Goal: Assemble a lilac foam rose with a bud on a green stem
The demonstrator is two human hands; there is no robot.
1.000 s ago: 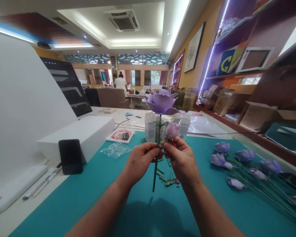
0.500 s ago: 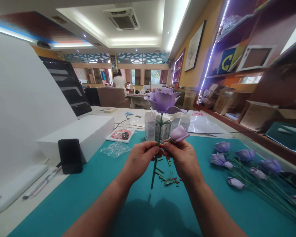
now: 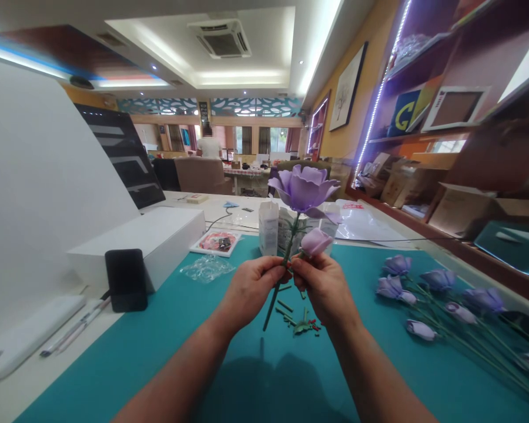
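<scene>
My left hand pinches the green stem of an open purple artificial flower, which leans to the right above the teal mat. Close beside it, my right hand is closed at the base of a pale pink-purple flower bud. The bud sits just below the open bloom, near the main stem; my fingers hide whether the two are joined. Below the hands lie several cut green stem pieces, a green leaf and small red bits.
More purple artificial flowers with long stems lie at the right. White boxes stand behind the hands. At the left are crumpled clear plastic, a framed picture, a black phone-like slab and pens. A person is far back.
The open flower's head has tipped to the right and its stem's lower end has swung left. The bud has shifted slightly left and down, nearer the stem.
</scene>
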